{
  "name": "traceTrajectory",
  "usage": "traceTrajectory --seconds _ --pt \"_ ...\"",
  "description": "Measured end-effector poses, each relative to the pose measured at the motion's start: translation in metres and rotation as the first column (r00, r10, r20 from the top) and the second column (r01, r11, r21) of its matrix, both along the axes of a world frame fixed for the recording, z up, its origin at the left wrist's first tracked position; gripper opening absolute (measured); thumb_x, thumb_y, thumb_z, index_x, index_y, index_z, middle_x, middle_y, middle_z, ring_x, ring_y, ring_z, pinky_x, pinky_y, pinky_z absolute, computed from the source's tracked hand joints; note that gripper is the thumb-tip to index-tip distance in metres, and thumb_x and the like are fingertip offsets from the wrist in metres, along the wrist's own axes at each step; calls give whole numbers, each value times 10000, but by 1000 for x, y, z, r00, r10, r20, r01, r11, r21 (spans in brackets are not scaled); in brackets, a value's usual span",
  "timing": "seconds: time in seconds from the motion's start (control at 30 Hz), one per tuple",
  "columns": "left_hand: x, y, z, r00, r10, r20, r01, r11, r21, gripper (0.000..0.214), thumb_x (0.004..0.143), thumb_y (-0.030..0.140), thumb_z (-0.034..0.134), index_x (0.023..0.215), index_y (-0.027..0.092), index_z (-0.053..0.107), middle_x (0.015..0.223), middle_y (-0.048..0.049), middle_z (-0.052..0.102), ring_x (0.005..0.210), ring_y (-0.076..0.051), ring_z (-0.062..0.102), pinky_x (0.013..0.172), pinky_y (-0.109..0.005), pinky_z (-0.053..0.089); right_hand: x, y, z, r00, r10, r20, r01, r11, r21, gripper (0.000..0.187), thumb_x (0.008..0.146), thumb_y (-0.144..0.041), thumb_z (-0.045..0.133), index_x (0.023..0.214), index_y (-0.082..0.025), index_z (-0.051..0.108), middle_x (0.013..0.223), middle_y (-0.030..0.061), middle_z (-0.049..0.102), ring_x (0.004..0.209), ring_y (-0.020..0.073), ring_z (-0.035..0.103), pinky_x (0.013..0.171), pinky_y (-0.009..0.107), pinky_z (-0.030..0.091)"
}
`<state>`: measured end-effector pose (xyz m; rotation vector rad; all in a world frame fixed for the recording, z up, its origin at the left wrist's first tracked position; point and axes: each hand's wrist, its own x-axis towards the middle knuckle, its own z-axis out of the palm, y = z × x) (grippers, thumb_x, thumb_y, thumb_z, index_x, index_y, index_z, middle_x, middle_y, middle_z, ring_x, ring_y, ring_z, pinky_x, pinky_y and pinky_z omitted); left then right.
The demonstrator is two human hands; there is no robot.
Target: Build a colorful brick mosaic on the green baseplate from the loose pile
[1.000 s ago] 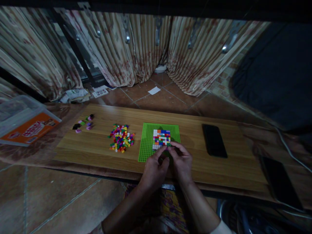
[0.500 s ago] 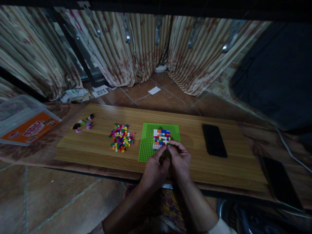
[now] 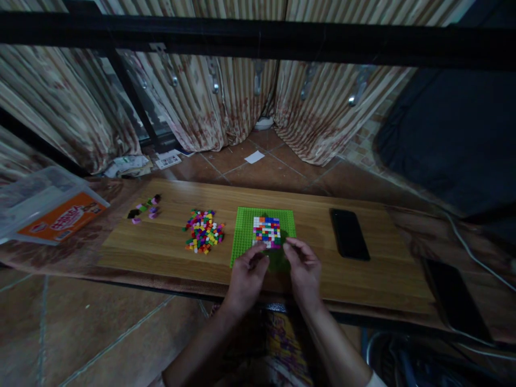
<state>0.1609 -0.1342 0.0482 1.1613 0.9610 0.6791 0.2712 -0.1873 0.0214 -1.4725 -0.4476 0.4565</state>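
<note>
A green studded baseplate [image 3: 242, 236] lies on the wooden board, bearing a roughly square patch of small multicoloured bricks [image 3: 266, 230]. A magenta brick [image 3: 276, 246] shows at the patch's lower right. My left hand [image 3: 245, 279] is at the patch's lower left edge, index finger and thumb apart, with nothing visible between them. My right hand [image 3: 305, 271] hovers over the plate's right edge, beside the patch. Its thumb and index tips are close together; whatever they may hold is too small to make out. The left fingers hide part of the patch's bottom row.
Left of the plate is a loose pile of coloured bricks [image 3: 204, 231], with several pink, green and black pieces [image 3: 144, 208] farther left. A clear plastic box [image 3: 60, 212] with an orange label stands at far left. Two dark phones [image 3: 349, 234] lie to the right.
My hands have drawn apart from the patch's lower edge, the right one moving rightward and the left one slightly left. The magenta brick has come into sight. The camera view has tilted upward slightly.
</note>
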Motion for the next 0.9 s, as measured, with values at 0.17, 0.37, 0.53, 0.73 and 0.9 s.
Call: traceTrajectory --seconds 0.17,0.37,0.53,0.73,0.9 --pt "-3 1 12 996 73 58 -59 976 -211 250 644 293 725 855 160 712 880 -47 696 670 -121 590 580 -227 460 -7 -22 8 980 131 147 -127 991 -36 167 787 -315 623 892 -199 682 852 34 680 804 172 617 749 319 480" --pt "-5 -1 17 990 32 137 7 963 -271 276 659 323 735 878 158 705 781 -24 693 558 -85 565 573 -227 474 -16 -27 21 900 275 338 -258 961 -95 162 827 -250 589 970 -231 664 923 41 650 844 167 615 734 297 490" --pt "-6 -2 19 990 31 140 6 968 -253 268 674 313 726 881 145 695 736 -15 677 552 -81 570 567 -210 478 -18 -23 26 850 309 428 -282 951 -126 165 835 -233 586 976 -251 668 938 40 647 872 168 610 748 299 493" --pt "-4 4 6 1000 -26 -1 26 992 124 181 772 321 628 863 170 669 840 -24 683 703 -132 623 623 -233 513 -13 -21 20 869 242 432 -215 970 -112 148 853 -246 556 938 -218 674 905 47 650 841 164 617 735 289 487" --pt "0 18 6 935 -45 -353 261 759 596 168 873 255 499 937 217 649 887 -19 688 818 -149 635 759 -256 484 0 -21 8 920 151 361 -123 987 -100 152 842 -281 564 892 -200 682 847 40 662 794 164 612 717 291 477"
